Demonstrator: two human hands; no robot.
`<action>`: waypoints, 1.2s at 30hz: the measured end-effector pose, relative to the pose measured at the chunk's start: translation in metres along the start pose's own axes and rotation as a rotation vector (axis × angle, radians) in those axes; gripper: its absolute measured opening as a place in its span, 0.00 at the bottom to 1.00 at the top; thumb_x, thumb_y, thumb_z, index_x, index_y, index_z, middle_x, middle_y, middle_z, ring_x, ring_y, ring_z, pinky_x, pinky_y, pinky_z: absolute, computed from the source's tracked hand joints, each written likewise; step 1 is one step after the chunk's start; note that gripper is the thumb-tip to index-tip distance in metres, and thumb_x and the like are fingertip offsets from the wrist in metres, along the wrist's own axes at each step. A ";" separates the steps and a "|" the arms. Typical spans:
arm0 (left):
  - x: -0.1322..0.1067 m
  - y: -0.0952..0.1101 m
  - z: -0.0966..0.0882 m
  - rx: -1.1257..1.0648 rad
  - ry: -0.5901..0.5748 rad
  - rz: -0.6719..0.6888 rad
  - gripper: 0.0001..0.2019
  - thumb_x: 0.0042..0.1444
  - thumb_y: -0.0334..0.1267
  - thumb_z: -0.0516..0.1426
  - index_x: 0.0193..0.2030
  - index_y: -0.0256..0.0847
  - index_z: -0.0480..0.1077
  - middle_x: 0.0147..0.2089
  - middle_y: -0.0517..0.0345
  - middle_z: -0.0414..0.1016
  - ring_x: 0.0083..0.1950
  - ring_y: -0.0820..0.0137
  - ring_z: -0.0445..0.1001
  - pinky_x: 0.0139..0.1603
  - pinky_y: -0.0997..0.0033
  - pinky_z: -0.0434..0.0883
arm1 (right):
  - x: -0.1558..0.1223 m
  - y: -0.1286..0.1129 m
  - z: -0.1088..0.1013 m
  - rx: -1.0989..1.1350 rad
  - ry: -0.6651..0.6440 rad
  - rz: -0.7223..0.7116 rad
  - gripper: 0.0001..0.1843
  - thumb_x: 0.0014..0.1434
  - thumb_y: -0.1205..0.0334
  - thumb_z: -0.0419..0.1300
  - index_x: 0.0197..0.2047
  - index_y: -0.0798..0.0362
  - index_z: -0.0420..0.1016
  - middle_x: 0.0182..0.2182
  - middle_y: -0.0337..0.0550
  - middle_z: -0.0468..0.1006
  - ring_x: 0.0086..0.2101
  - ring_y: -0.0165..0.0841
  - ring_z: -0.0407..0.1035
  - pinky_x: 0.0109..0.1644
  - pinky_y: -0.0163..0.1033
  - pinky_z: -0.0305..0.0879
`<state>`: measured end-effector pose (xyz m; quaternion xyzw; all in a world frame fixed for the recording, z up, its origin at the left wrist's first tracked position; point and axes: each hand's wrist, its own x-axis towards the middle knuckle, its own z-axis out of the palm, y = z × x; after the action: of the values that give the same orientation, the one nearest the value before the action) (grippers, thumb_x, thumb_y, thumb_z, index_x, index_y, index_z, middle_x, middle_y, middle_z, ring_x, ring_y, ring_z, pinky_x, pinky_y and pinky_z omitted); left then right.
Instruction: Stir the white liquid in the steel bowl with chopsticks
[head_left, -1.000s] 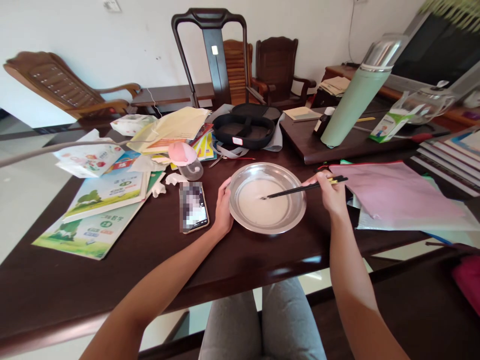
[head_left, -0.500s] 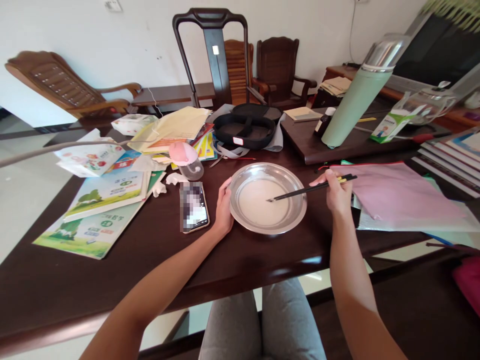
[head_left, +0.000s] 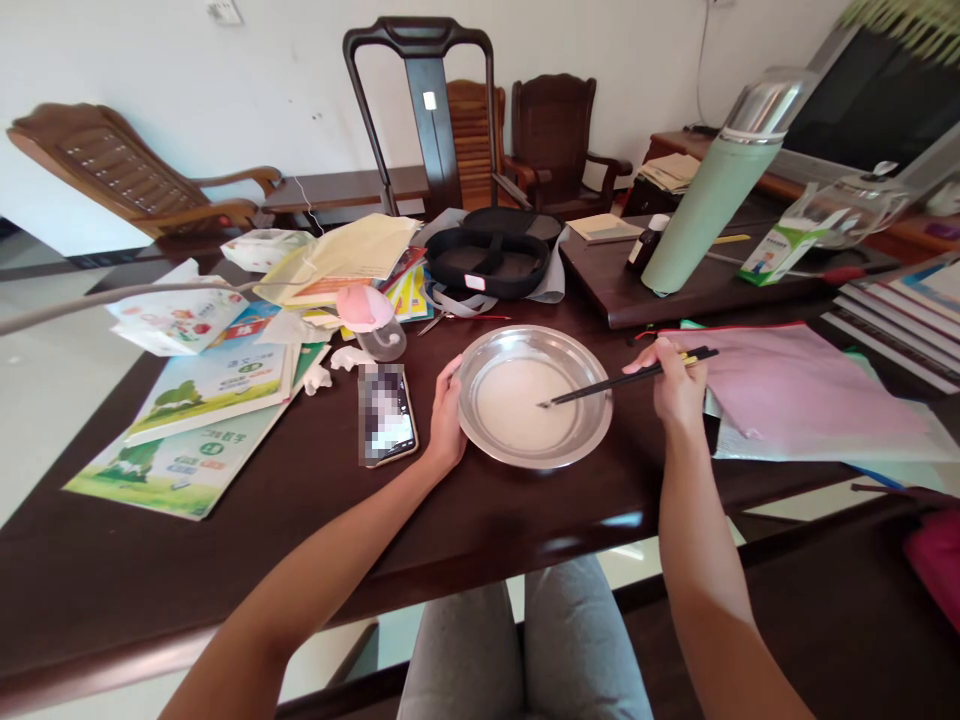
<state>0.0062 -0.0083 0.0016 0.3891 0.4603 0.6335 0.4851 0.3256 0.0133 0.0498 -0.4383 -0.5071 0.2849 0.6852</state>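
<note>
A round stainless steel basin [head_left: 591, 432] stands on the dark table in front of me. White, milky liquid [head_left: 517, 405] covers its bottom. My left hand [head_left: 448, 420] grips the basin's left rim; some of its fingers are hidden by the basin's side. In my right hand [head_left: 679, 380] is a pair of black chopsticks [head_left: 600, 386] with gold bands near their upper ends. They slant down to the left over the basin's right rim, and their tips touch the white liquid. Left of my left hand lies a phone [head_left: 390, 415], its screen partly blurred.
Workbooks [head_left: 210, 390], crumpled tissues [head_left: 318, 378] and a pink-lidded cup [head_left: 367, 310] are on the left. Behind the basin sits an open black case [head_left: 487, 262]. A tall green thermos [head_left: 709, 215] stands at the back right, with a pink folder [head_left: 810, 380] nearer me.
The chopstick tips have shifted slightly right and down in the white liquid. My left hand stays on the basin's rim.
</note>
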 end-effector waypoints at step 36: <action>0.003 -0.006 -0.003 -0.009 0.010 -0.008 0.31 0.61 0.64 0.67 0.63 0.49 0.76 0.74 0.49 0.77 0.74 0.52 0.75 0.75 0.53 0.71 | -0.006 -0.004 0.007 -0.038 -0.209 0.029 0.28 0.61 0.30 0.72 0.26 0.46 0.80 0.23 0.39 0.83 0.28 0.41 0.82 0.43 0.48 0.82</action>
<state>0.0043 -0.0053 -0.0047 0.3820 0.4613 0.6356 0.4871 0.3173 0.0085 0.0515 -0.4266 -0.5748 0.3295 0.6158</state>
